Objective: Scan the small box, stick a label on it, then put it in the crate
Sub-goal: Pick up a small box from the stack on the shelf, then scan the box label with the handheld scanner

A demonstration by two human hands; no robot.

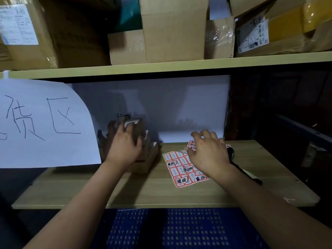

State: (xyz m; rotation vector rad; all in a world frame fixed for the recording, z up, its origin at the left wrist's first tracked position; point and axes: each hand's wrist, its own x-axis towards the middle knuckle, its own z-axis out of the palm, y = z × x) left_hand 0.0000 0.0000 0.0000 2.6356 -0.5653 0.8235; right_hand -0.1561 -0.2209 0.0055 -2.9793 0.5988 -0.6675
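Observation:
My left hand is closed around a small brown cardboard box at the top of a stack of small boxes on the wooden shelf. My right hand hovers with fingers spread over a sheet of red-bordered labels with black writing, and holds nothing. A black scanner with a cord lies just right of that hand, partly hidden by it. The blue perforated crate sits below the shelf's front edge.
A white paper sign with handwritten characters hangs at the left from the upper shelf, which carries several large cardboard boxes. A white back panel closes the bay. Dark racking stands to the right.

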